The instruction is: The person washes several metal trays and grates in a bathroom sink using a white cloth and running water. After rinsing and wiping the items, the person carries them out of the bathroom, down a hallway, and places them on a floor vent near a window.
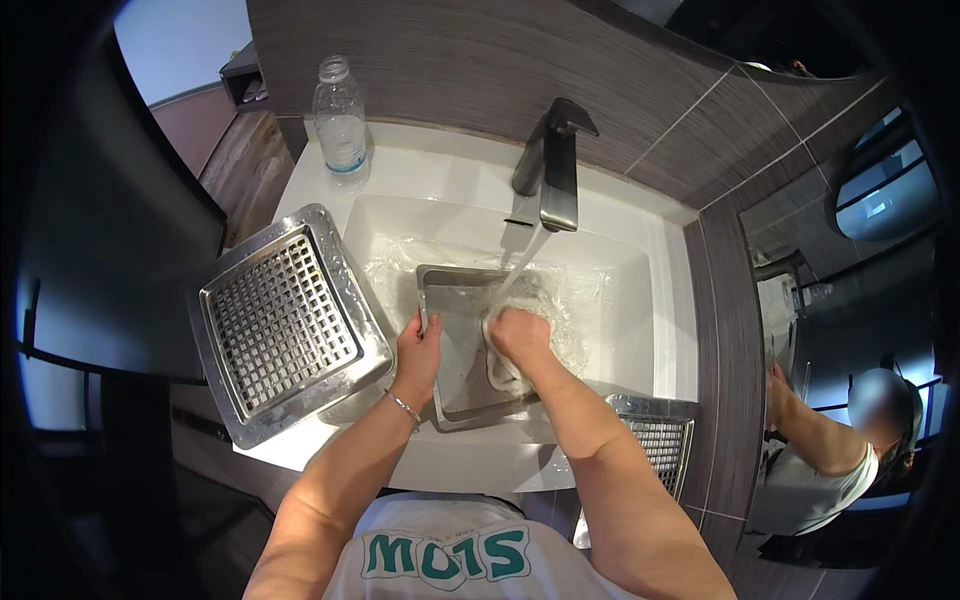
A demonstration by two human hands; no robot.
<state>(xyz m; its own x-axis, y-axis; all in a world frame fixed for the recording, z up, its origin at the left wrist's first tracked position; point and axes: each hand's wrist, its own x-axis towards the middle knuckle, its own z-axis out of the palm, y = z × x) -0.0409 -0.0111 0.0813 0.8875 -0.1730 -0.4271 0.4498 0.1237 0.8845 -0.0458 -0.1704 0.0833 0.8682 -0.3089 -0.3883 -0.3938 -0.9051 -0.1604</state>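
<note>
A rectangular metal tray (459, 375) lies tilted in the white sink basin (626, 315), with water in and around it. My left hand (420, 356) grips the tray's left rim, thumb on the inner side. Inside the tray, my right hand (519, 334) is closed on a pale wet cloth (499, 371) pressed to the tray's floor. Water runs from the dark metal faucet (559, 176) beside my right hand and splashes up around it. The part of the cloth under my fingers is hidden.
A metal tray with a perforated grid (281, 322), wet with drops, rests on the counter's left side. A second gridded tray (660, 442) stands at the right, partly behind my right arm. A clear plastic bottle (341, 135) stands at the back left. A mirror (817, 450) hangs on the right.
</note>
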